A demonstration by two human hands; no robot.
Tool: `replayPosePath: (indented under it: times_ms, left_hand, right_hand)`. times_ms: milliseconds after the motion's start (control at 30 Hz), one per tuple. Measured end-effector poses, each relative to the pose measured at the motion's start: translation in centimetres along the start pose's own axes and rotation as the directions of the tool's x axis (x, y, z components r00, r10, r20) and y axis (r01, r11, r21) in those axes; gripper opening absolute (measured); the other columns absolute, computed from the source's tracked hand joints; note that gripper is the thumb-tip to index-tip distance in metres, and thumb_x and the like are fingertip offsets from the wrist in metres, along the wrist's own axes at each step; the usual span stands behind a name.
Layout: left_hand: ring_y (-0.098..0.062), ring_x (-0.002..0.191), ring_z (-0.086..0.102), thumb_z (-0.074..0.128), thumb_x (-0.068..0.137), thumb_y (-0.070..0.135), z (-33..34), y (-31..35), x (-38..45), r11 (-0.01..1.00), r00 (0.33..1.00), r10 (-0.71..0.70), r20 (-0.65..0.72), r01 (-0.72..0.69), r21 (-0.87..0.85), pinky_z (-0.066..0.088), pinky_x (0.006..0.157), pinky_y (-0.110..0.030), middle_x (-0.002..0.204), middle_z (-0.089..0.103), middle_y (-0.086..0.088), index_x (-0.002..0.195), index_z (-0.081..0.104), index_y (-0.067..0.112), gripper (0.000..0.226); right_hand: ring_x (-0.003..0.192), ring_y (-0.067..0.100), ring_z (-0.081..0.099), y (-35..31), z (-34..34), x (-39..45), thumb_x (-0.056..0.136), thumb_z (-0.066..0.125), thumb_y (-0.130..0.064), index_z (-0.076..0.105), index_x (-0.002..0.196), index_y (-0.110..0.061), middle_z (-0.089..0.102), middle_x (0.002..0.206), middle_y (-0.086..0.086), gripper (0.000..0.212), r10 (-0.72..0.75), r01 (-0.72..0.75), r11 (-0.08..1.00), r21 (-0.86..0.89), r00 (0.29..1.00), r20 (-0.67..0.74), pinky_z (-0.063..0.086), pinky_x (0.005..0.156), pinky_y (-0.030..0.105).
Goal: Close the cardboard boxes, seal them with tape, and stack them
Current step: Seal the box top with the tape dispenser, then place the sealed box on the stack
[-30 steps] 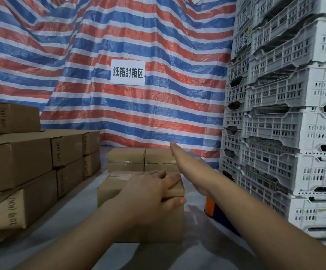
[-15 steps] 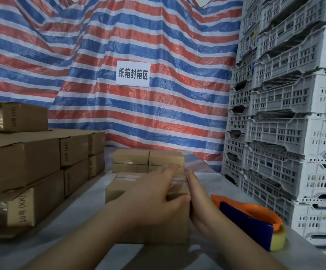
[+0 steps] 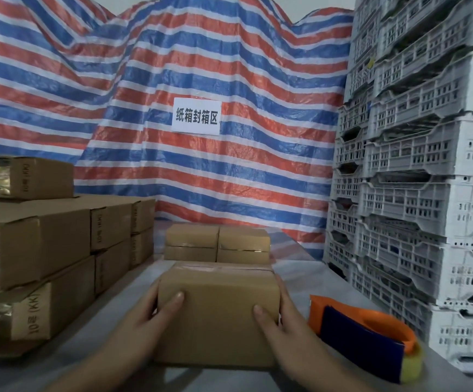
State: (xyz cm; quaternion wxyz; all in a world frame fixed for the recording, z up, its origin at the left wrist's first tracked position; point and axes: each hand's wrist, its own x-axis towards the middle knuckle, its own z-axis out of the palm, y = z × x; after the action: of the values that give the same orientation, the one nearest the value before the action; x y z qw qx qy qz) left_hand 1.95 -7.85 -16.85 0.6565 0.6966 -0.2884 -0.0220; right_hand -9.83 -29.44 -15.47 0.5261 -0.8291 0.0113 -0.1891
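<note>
A closed cardboard box [image 3: 215, 315] with tape along its top seam is in front of me, held a little above the table. My left hand [image 3: 147, 315] grips its left side and my right hand [image 3: 282, 321] grips its right side, thumbs on the near face. Behind it stand taped small boxes [image 3: 218, 244], two side by side in two layers. An orange and blue tape dispenser [image 3: 371, 338] lies on the table just right of my right hand.
Stacks of cardboard boxes [image 3: 46, 250] fill the left side of the grey table [image 3: 300, 267]. White plastic crates [image 3: 427, 193] are stacked high along the right. A striped tarp with a white sign [image 3: 196, 116] hangs behind.
My left hand slid from the box's top to its left side. My right hand came back from reaching forward and took the right side. The box is now held between both hands.
</note>
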Motion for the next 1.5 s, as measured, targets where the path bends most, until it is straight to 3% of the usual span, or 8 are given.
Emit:
replayPosePath:
  times_ms: [167,333,567,833,1033,1200,1300,1500]
  left_hand:
    - [-0.005,0.109,0.062,0.063,0.073,0.061,1.1,-1.0,1.1,0.997,0.996,-0.031,-0.081,0.025,-0.073,0.049,0.095,-0.037,0.114,0.069,0.020,0.118,0.058,0.061,0.046]
    - [-0.002,0.092,0.060,0.052,0.089,0.057,3.7,2.7,3.7,0.999,0.971,0.041,-0.237,-0.033,0.036,0.044,0.068,-0.024,0.095,0.066,0.018,0.102,0.061,0.042,0.022]
    - [-0.007,0.078,0.050,0.047,0.096,0.056,10.2,9.5,13.3,0.999,0.960,0.054,-0.274,-0.052,0.013,0.036,0.059,-0.026,0.088,0.051,0.013,0.106,0.047,0.031,0.027]
    - [-0.019,0.082,0.051,0.042,0.099,0.053,19.3,6.7,23.4,0.968,0.979,-0.128,-0.157,0.158,0.194,0.043,0.078,-0.035,0.106,0.058,-0.005,0.131,0.049,0.009,0.055]
    - [-0.023,0.093,0.066,0.052,0.098,0.036,24.7,0.4,27.1,0.954,0.951,-0.294,0.094,0.286,0.086,0.056,0.081,-0.035,0.109,0.067,-0.011,0.118,0.059,0.009,0.034]
    - [-0.015,0.076,0.059,0.053,0.093,0.034,26.2,-1.7,29.8,0.944,0.964,-0.219,0.148,0.172,0.280,0.045,0.060,-0.026,0.087,0.064,-0.004,0.080,0.058,0.021,0.019]
    - [-0.013,0.074,0.056,0.030,0.101,0.046,27.2,-3.2,31.8,0.697,0.980,-0.021,0.199,-0.128,0.705,0.042,0.063,-0.029,0.083,0.063,-0.004,0.080,0.060,0.021,0.044]
    - [-0.033,0.129,0.046,0.015,0.103,0.049,28.2,-4.0,36.2,0.182,0.955,0.184,0.231,-0.264,0.947,0.033,0.108,-0.043,0.132,0.058,-0.018,0.123,0.064,0.013,0.065]
  right_hand:
    - [0.121,0.001,0.050,-0.1,0.2,0.6,0.082,0.044,-0.061,0.013,0.145,-0.053,0.046,0.141,-0.014,0.071,0.014,-0.015,1.000,-0.021,0.999,-0.049,0.046,0.101,0.027]
    - [0.094,-0.006,0.052,-1.0,-1.3,3.6,0.099,0.042,-0.052,0.046,0.122,-0.045,0.056,0.106,-0.023,0.025,0.027,-0.015,0.999,0.044,0.951,-0.307,0.045,0.075,0.020]
    - [0.109,0.021,0.061,-4.5,-9.7,10.1,0.098,0.044,-0.059,0.056,0.132,-0.027,0.063,0.122,-0.004,0.048,-0.027,0.052,0.998,0.031,0.841,-0.540,0.049,0.100,0.044]
    - [0.118,0.036,0.058,1.3,-19.3,17.5,0.101,0.037,-0.059,0.047,0.142,-0.002,0.057,0.137,0.019,0.071,0.235,-0.274,0.962,-0.008,0.838,-0.492,0.047,0.105,0.049]
    - [0.046,0.019,0.067,8.8,-22.0,19.5,0.102,0.052,-0.034,0.061,0.083,-0.010,0.069,0.054,0.006,0.032,0.462,-0.463,0.882,0.091,0.809,-0.363,0.050,0.038,0.026]
    - [0.088,0.035,0.068,12.1,-24.7,22.8,0.097,0.050,-0.059,0.065,0.101,-0.011,0.075,0.085,0.015,0.050,0.634,-0.618,0.769,0.161,0.710,-0.307,0.056,0.082,0.054]
    - [0.109,0.036,0.067,14.1,-25.5,24.9,0.102,0.043,-0.049,0.066,0.121,-0.012,0.070,0.117,0.019,0.048,0.618,-0.571,0.785,0.241,0.748,-0.241,0.051,0.099,0.055]
    - [0.084,0.031,0.067,17.7,-25.9,28.0,0.099,0.050,-0.022,0.066,0.115,-0.006,0.072,0.091,0.017,0.028,0.486,-0.419,0.869,0.263,0.824,-0.292,0.055,0.083,0.044]
